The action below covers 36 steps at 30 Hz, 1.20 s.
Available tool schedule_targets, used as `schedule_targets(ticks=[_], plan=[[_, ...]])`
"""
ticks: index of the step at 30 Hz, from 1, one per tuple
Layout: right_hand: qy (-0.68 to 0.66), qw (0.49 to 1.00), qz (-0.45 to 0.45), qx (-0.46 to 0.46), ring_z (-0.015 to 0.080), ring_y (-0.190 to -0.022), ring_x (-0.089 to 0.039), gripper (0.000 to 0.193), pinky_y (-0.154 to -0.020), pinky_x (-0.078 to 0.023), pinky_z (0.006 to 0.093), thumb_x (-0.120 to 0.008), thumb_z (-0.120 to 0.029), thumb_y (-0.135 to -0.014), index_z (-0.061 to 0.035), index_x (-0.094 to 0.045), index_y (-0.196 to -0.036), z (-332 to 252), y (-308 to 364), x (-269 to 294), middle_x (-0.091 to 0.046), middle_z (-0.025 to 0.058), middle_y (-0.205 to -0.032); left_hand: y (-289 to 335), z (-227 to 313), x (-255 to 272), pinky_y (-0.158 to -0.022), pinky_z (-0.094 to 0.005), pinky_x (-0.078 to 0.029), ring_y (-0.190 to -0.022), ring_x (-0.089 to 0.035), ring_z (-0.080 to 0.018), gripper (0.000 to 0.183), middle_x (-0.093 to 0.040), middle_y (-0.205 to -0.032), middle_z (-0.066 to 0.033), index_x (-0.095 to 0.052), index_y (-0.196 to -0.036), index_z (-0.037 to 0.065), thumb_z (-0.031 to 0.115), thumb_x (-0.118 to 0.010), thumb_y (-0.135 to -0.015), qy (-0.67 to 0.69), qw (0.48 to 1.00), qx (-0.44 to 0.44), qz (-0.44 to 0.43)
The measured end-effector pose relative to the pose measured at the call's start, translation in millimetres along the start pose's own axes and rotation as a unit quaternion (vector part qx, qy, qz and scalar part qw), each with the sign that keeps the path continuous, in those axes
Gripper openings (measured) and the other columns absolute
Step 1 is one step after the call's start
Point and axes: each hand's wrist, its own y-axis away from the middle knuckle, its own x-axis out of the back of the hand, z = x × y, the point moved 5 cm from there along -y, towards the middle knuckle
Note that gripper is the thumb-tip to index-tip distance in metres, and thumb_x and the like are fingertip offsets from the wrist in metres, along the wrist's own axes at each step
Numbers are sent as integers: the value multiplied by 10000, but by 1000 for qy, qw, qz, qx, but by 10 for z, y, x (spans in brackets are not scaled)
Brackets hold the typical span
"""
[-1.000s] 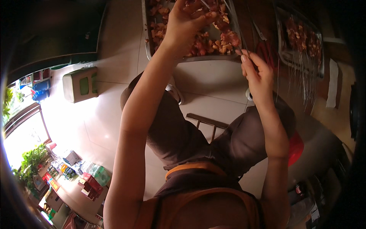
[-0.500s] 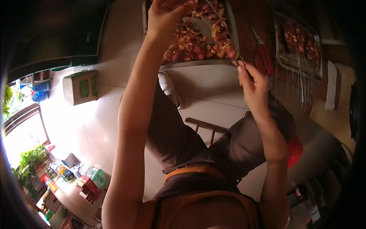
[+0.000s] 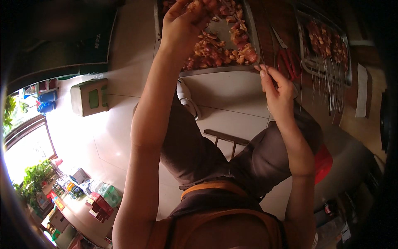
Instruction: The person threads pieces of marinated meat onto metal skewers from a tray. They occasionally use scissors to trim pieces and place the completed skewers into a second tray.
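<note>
A metal tray [image 3: 222, 71] at the top holds raw, sauced meat pieces [image 3: 209, 52]. Over its left part, my left hand [image 3: 182, 27] reaches in with curled fingers, closed on meat; the fingertips are partly lost among the pieces. Just beyond the tray's near right corner, my right hand [image 3: 277, 89] is closed in a pinch. Between its thumb and forefinger is the end of a thin metal skewer, faint against the tray edge. To the right, a second metal tray [image 3: 307, 69] carries skewered meat [image 3: 327, 41], with several bare skewer ends [image 3: 327, 89] sticking out over its near side.
Red-handled scissors [image 3: 287, 62] lie between the trays on a dark wooden surface. A white strip [image 3: 361, 91] is at the far right. Below are my legs, a wooden stool frame [image 3: 226, 136] and a white shoe [image 3: 186, 99]. A beige bin-like box [image 3: 89, 97] stands on the floor at left.
My left hand has come slightly lower and its fingers have curled down into the meat. The skewer, plainly seen across the tray before, is now hard to see. My right hand keeps its pinch.
</note>
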Motion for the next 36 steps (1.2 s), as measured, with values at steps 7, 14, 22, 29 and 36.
schedule_targets(ticks=[7,14,22,29,36], plan=[[18,999,2,35,22,-588,-424,245,-530,-358,186,-584,-122,-964,42,-653,-1133,-54,12,-39,-583,-33,-717,-51,-3,189,-887,-387,-555,-1084,-633,-269,390,-641,-1124,-141,-447,-1342,22,27,-517,-958,5,999,20,-32],[-30,999,13,0,26,-597,-431,232,-528,-365,200,-578,-127,-969,38,-656,-1112,22,-15,-40,-606,0,-748,35,54,2,-862,-392,-568,-1045,-648,-242,377,-640,-1155,-138,-468,-1330,33,25,-524,-958,44,998,45,-14],[-17,998,35,47,24,-576,-410,226,-511,-347,196,-567,-139,-980,31,-661,-1095,-87,-3,-56,-543,-29,-684,3,35,110,-854,-379,-563,-1016,-656,-252,369,-648,-1129,-121,-490,-1313,21,62,-570,-955,-59,998,20,-4],[-21,999,34,27,21,-573,-405,216,-502,-335,199,-575,-136,-975,19,-662,-1099,-84,-23,-32,-518,-38,-664,-15,299,-49,-820,-330,-560,-980,-656,-209,394,-645,-1133,-99,-486,-1325,-8,62,-587,-951,-323,938,-123,-12],[6,999,23,47,33,-584,-425,210,-518,-363,211,-581,-124,-967,21,-668,-1091,-79,4,-34,-558,-16,-676,-33,273,-32,-871,-328,-560,-1051,-638,-225,403,-631,-1160,-114,-468,-1347,0,43,-562,-958,-98,995,-11,-12]])
